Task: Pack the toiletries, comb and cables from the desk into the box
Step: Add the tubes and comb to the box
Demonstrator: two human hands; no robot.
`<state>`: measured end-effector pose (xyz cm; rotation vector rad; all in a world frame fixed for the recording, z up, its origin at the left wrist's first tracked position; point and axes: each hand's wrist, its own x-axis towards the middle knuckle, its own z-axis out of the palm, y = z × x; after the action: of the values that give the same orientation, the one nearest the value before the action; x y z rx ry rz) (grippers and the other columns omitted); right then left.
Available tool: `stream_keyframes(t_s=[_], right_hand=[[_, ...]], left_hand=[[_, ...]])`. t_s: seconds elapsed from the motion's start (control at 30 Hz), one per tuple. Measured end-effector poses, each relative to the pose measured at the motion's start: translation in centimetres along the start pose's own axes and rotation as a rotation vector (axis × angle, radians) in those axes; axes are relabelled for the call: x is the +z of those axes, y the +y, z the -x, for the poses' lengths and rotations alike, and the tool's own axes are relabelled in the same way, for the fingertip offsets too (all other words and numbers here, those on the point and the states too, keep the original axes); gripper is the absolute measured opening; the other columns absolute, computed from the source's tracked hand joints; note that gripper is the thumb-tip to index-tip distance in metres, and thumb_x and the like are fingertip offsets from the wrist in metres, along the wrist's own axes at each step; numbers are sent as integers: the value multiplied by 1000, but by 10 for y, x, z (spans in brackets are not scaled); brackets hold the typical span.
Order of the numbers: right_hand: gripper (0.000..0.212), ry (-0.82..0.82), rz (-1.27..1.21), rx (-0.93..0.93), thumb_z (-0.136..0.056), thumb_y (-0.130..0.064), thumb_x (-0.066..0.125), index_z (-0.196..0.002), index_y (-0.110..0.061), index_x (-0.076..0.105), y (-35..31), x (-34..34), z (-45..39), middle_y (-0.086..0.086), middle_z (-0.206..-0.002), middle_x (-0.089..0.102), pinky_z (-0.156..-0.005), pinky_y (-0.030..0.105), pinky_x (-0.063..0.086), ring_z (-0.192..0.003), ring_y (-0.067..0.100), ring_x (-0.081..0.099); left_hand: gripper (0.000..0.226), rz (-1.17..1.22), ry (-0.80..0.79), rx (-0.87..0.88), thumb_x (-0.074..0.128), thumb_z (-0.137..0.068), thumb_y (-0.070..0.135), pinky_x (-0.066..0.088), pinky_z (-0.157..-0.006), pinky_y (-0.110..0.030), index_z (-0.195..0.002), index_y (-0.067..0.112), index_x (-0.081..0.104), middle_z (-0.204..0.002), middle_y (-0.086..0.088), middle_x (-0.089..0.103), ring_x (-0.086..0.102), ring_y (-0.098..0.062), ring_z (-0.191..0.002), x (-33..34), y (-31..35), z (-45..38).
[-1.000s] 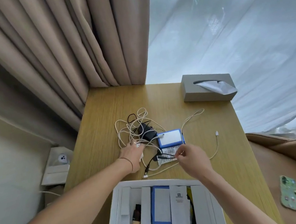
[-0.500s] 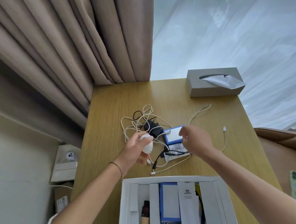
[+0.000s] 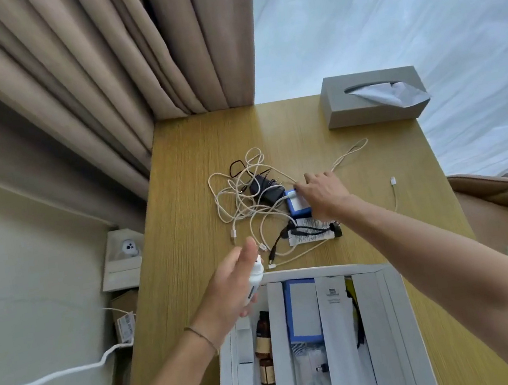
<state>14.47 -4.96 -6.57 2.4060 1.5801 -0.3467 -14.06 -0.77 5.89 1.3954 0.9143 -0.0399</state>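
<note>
- Left hand, near the surface's front edge: fingers wrapped round a small white bottle, held just above the box's far-left corner.
- Best lowered upright into the left slot beside the brown bottles; watch the divider.
- Cables tangled mid-surface, black adapter among them.
- Right hand: fingers curled down onto a blue packet; whether clamped on it, cannot tell.
- Lift slowly: a white lead crosses the packet and may drag the tangle.
- Tissue box at far-right corner; leave alone.
</note>
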Motion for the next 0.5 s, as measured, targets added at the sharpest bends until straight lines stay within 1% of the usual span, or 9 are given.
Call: stream_keyframes(t_s=[0.07, 0.1, 0.17, 0.2, 0.23, 0.3, 0.4, 0.43, 0.5], right_hand=[[58, 6, -43, 23, -76, -15, 76, -128, -12, 51, 0, -1, 0, 9, -104, 53, -79, 36, 55, -89, 24, 58], [58, 13, -70, 31, -74, -18, 77, -125, -11, 51, 0, -2, 1, 8, -102, 52, -70, 34, 54, -84, 23, 57], [61, 34, -114, 23, -69, -24, 81, -120, -12, 49, 1, -3, 3, 7, -99, 52, -61, 32, 50, -80, 21, 55], [61, 53, -122, 18, -69, -27, 81, -119, -13, 49, 2, -2, 5, 6, -98, 54, -60, 31, 45, -78, 20, 54], [61, 74, -126, 17, -68, -31, 81, -118, -15, 48, 3, -2, 7, 5, -98, 56, -61, 30, 41, -77, 19, 52], [64, 122, -156, 23, -68, -40, 80, -117, -18, 47, 3, -4, 14, 4, -97, 59, -65, 31, 38, -77, 18, 50], [74, 224, -257, 42, -65, -59, 81, -118, -21, 46, 2, -17, 33, 1, -95, 56, -68, 33, 45, -78, 19, 51], [75, 266, -298, 50, -63, -60, 81, -118, -22, 46, 2, -24, 41, 0, -95, 55, -66, 32, 45, -78, 19, 51], [76, 323, -397, 70, -60, -53, 85, -118, -22, 46, 0, -40, 56, 0, -97, 55, -63, 31, 43, -81, 20, 52]], left_hand=[[60, -104, 9, 22, 46, -79, 82, 33, -46, -22, -105, 28, 53, -72, -2, 48, 44, -17, -63, 3, -9, 6], [49, -154, 13, 36, 51, -80, 76, 34, -47, -22, -108, 36, 48, -74, -1, 50, 45, -13, -61, 4, -13, 8], [34, -252, 21, 63, 59, -87, 48, 39, -49, -21, -113, 39, 39, -85, 0, 57, 49, -8, -60, 7, -21, 10], [34, -322, 25, 72, 61, -89, 37, 40, -48, -20, -113, 38, 37, -90, 0, 58, 50, -8, -60, 10, -25, 11], [36, -410, 32, 73, 61, -88, 32, 40, -48, -19, -113, 39, 36, -93, 0, 58, 52, -9, -61, 12, -29, 12], [39, -632, 44, 70, 62, -83, 37, 43, -51, -21, -113, 41, 39, -96, 5, 59, 58, -11, -69, 18, -36, 16], [44, -991, 105, 127, 64, -79, 44, 50, -61, -29, -116, 33, 42, -96, 5, 63, 62, -17, -80, 31, -52, 23], [45, -1065, 125, 147, 65, -80, 42, 53, -66, -32, -116, 29, 42, -97, 3, 62, 63, -20, -83, 36, -59, 23], [48, -1126, 166, 162, 68, -81, 39, 54, -74, -34, -119, 24, 43, -108, -2, 57, 63, -23, -93, 44, -71, 21]])
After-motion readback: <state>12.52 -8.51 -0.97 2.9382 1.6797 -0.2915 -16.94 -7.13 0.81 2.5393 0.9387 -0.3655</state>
